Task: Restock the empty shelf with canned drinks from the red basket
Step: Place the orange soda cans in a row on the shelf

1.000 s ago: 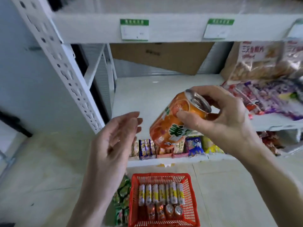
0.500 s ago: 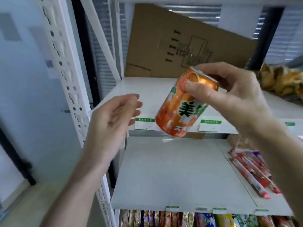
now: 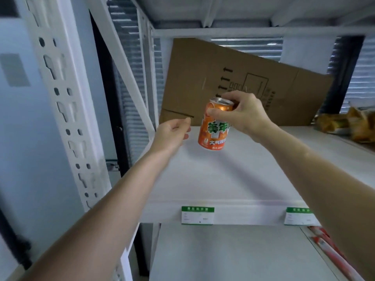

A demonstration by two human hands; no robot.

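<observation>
- The right hand (image 3: 246,113) grips an orange soda can (image 3: 216,126) by its top rim, thumb on the near side and fingers curled over the far side of the lid.
- The can hangs nearly upright, tilted a little, with green and white Chinese lettering facing the camera; its silver lid is partly covered by the fingers.
- The can is held above the white shelf (image 3: 223,179), over the left-back part of the board; whether its base touches the board cannot be told.
- The left hand (image 3: 172,134) is just beside the can on its left, holding nothing, fingers loosely curled and the palm turned toward the can without touching it.
- Both bare forearms reach in over the shelf's front edge.
- A flattened cardboard sheet (image 3: 233,78) leans tilted against the back of the shelf, behind the can.
- At the shelf's far right edge lie yellow snack bags (image 3: 349,124), well apart from the can.
- Two green-and-white price labels (image 3: 197,215) hang on the shelf's front lip.
- A white perforated upright post (image 3: 67,118) stands at the shelf's left side.
- On the lower shelf (image 3: 233,254), red packets (image 3: 326,246) lie along its right edge.
</observation>
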